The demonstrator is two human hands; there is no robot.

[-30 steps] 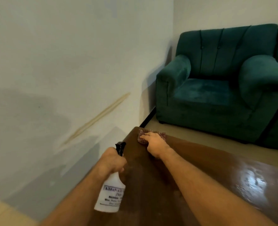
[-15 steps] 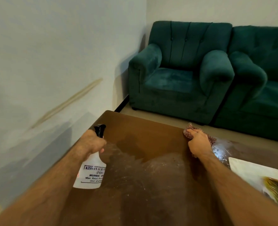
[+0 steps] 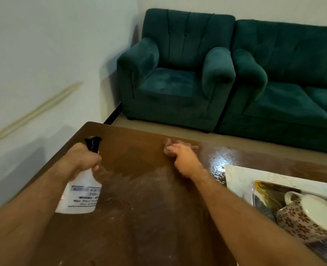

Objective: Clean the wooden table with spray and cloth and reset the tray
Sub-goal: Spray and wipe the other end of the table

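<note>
Where the cloth [image 3: 169,150] rubs, the wooden table [image 3: 139,217] looks streaky.

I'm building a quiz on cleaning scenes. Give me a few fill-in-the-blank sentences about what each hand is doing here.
1. The left hand grips a white ____ with a black trigger head.
2. The right hand presses a ____ against the wooden table.
3. The floral cup sits on the tray to the person's ____.

Missing words: spray bottle; cloth; right
</note>
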